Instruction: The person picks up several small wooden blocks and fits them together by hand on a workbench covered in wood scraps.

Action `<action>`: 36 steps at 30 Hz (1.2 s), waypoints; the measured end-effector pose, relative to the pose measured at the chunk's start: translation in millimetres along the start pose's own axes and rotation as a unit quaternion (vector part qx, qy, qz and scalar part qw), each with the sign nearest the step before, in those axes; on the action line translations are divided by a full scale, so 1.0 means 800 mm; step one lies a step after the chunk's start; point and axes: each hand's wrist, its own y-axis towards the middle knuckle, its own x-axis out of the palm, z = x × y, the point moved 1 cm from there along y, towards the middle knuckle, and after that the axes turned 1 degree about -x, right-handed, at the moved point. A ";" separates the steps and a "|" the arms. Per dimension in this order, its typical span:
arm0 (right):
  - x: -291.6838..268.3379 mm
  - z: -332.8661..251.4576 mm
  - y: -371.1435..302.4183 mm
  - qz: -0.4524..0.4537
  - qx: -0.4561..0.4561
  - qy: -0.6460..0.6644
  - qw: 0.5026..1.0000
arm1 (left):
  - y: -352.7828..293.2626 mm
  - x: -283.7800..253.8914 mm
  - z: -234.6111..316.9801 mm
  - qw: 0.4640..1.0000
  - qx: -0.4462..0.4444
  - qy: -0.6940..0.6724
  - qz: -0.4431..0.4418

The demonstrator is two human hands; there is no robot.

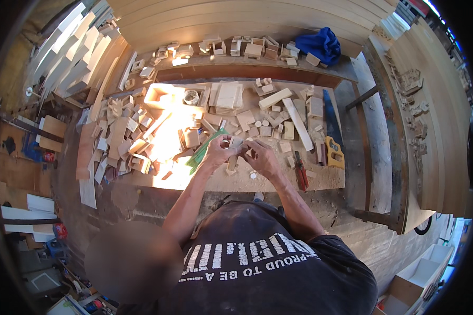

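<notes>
Over the front middle of the workbench (215,181), my two hands meet fingertip to fingertip. Between the thumb and fingers of my left hand (218,149) is a small pale wooden block (236,142). My right hand (263,158) is closed in a pinch at the block's right side; what lies between its fingertips is too small to make out. Just left of my left hand lies a bright green strip (204,151), partly covered by it. Pliers with red handles (301,172) lie right of my right hand.
Wood offcuts (118,134) heap up on the bench's left. A handsaw with a yellow handle (335,152) lies at the right edge. Behind are a sunlit wooden box (160,97), a long pale stick (298,124), and a shelf with small wooden pieces and a blue cloth (320,44).
</notes>
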 end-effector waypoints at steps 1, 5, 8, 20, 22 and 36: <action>0.002 0.001 0.000 -0.003 0.001 -0.003 1.000 | -0.001 0.000 -0.002 1.000 -0.014 -0.013 0.001; 0.003 -0.005 -0.003 -0.017 0.025 0.027 0.999 | -0.002 -0.011 -0.013 0.995 -0.065 -0.070 -0.026; 0.001 0.006 -0.009 -0.026 0.117 0.127 0.985 | -0.008 -0.006 -0.004 0.992 -0.084 -0.092 0.012; -0.009 0.066 -0.087 -0.015 0.254 0.206 0.945 | 0.038 -0.024 -0.062 0.976 0.006 0.218 0.002; -0.011 0.074 -0.110 0.003 0.267 0.200 0.943 | 0.038 -0.014 -0.062 0.966 0.048 0.255 -0.002; -0.043 0.046 -0.262 0.170 0.364 0.191 0.896 | 0.046 0.053 -0.086 0.771 0.193 0.602 -0.073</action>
